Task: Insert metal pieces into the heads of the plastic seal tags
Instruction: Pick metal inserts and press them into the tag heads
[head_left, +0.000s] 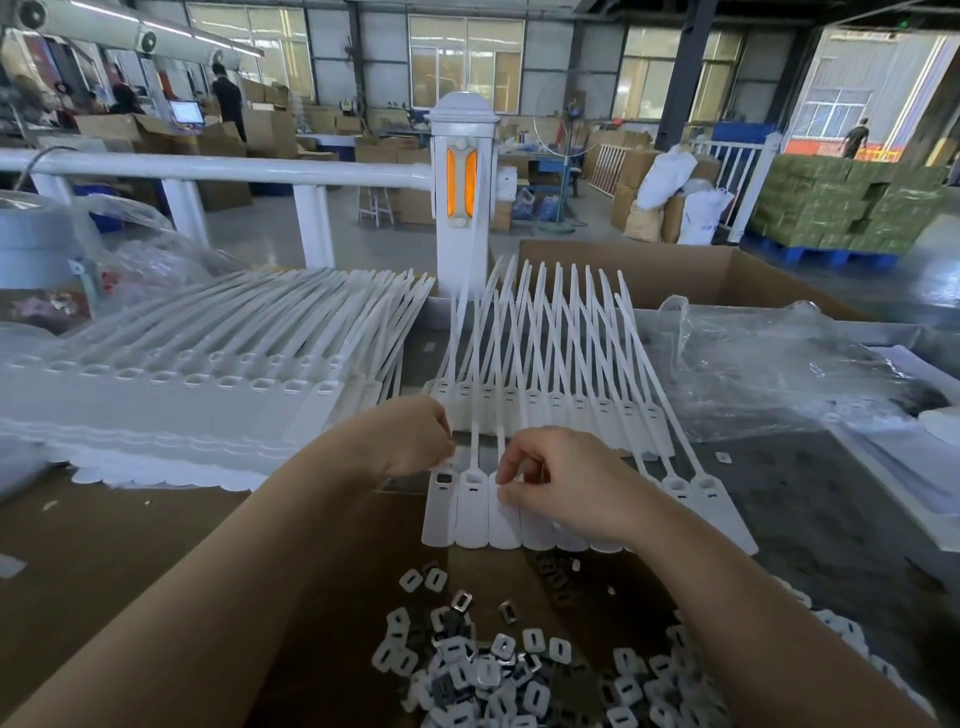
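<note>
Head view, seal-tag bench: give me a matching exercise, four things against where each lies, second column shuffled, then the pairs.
Things:
1. pile of metal pieces
2. big stack of seal tags
3. open cardboard box
4. clear plastic bag

Places:
A. far side of the bench, behind the fanned tag straps
B. near edge, between the two forearms
C. right of the fanned tags, crumpled on the bench
D. left of the left hand, lying in long rows

Pairs: 1-B, 2-D, 3-A, 4-C

Two bare forearms, left hand (415, 436), right hand (561, 480), sleeveless.
</note>
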